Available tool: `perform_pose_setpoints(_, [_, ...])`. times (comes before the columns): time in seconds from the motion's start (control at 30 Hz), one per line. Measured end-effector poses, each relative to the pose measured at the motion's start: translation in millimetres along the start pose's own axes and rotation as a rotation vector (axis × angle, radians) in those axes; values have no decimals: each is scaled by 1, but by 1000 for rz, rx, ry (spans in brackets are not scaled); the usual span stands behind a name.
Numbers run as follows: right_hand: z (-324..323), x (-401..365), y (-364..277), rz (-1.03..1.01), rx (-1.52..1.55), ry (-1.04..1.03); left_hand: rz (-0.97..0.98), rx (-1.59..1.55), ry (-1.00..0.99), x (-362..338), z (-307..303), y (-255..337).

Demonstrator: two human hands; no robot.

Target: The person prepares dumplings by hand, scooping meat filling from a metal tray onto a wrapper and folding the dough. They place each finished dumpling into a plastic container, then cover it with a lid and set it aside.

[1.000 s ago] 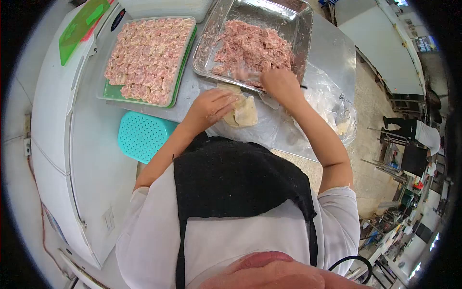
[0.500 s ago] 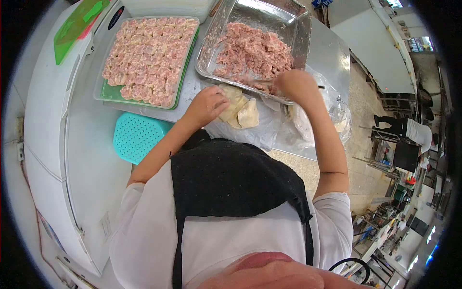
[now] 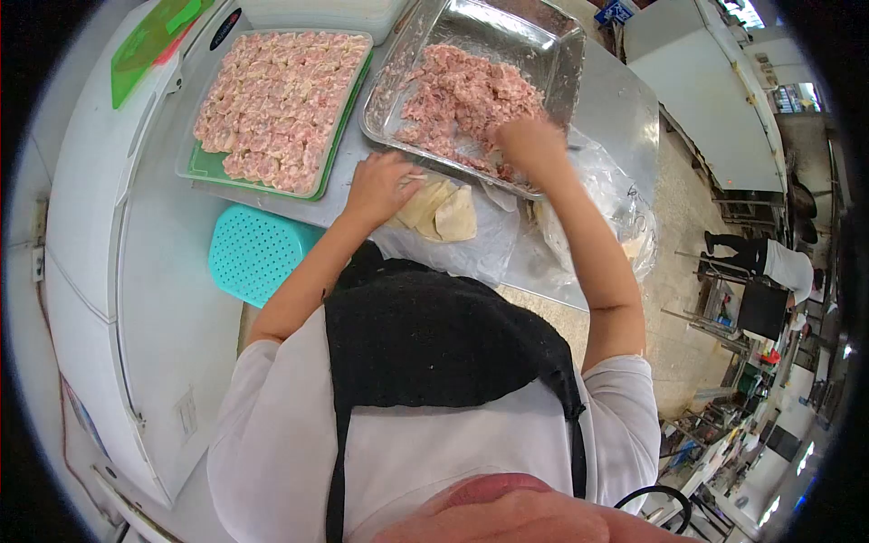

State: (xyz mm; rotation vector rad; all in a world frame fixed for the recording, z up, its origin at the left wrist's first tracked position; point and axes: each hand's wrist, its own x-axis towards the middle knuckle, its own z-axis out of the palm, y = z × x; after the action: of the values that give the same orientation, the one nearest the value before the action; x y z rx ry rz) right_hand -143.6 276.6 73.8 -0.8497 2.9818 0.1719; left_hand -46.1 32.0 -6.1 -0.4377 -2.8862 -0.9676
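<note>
The pink minced meat (image 3: 471, 86) lies heaped in the metal tray (image 3: 567, 63), and my right hand (image 3: 531, 147) blurs over its near side, so I cannot tell what it grips; small, even portions, worked lightly, would likely serve best. My left hand (image 3: 377, 187), fingers curled, is beside the pale wrappers (image 3: 444, 213), its hold unclear, with meat-topped pieces (image 3: 272, 109) in the plastic tray (image 3: 210, 168) further left.

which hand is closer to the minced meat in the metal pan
Right. The right hand is at the metal pan, by the near edge of the minced meat; the left hand is outside it, beside the pale dough wrappers.
</note>
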Motion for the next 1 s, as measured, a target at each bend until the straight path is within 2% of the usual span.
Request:
perform_pose_setpoints(0.03, [6,-7,-13,-5,4,4,-51,-2,2,-6,-6,4])
perform_pose_setpoints(0.1, [9,-19,-31,-149,2,0,-110,-2,12,-11,-10,5])
perform_pose_setpoints(0.17, [-10,-18,-12,-115,32,-64,59,-197,337,-17,-11,3])
perform_pose_setpoints(0.2, [-25,-17,-2,-81,38,-127,51,-192,339,-18,-13,4])
perform_pose_setpoints(0.27, [-31,-11,6,-36,-32,-210,-126,-564,421,-17,-16,10])
perform_pose_setpoints(0.3, [-19,-10,-1,-44,-36,-207,-130,-562,430,-16,-16,7])
perform_pose_setpoints(0.37, [9,-6,-27,-146,15,-123,-480,-1325,384,-11,-16,-1])
perform_pose_setpoints(0.43, [3,-6,-37,-126,96,-62,-514,-1430,370,-11,-24,1])
perform_pose_setpoints(0.5, [1,2,-30,-56,371,-61,-552,-1534,353,-12,-27,0])
perform_pose_setpoints(0.57, [-5,9,-31,3,324,-46,-461,-1931,246,-13,-27,-3])
perform_pose_setpoints(0.6, [0,19,-28,-18,275,-35,-462,-1933,242,-12,-30,-1])
perform_pose_setpoints(0.67, [19,30,-26,-35,222,-21,-512,-2182,35,-8,-36,7])
perform_pose_setpoints(0.7, [40,31,-28,-54,285,-49,-510,-2181,30,-9,-33,7])
perform_pose_setpoints(0.77, [49,34,-28,-73,349,-70,-403,-1902,27,-13,-29,3])
perform_pose_setpoints(0.8, [48,30,-24,-104,454,-91,-403,-1903,24,-14,-31,4])
perform_pose_setpoints(0.83, [31,23,-30,-132,559,-112,-442,-1442,13,-15,-35,6])
perform_pose_setpoints(0.87, [8,14,-26,-50,651,-246,-459,-981,0,-16,-37,8])
perform_pose_setpoints(0.9, [9,12,-20,-43,649,-243,-452,-983,-5,-16,-38,9])
perform_pose_setpoints(0.97, [11,8,-9,22,774,-250,302,-237,294,-15,-38,11])
perform_pose_setpoints(1.0, [8,10,-9,26,772,-253,302,-242,293,-16,-29,4])
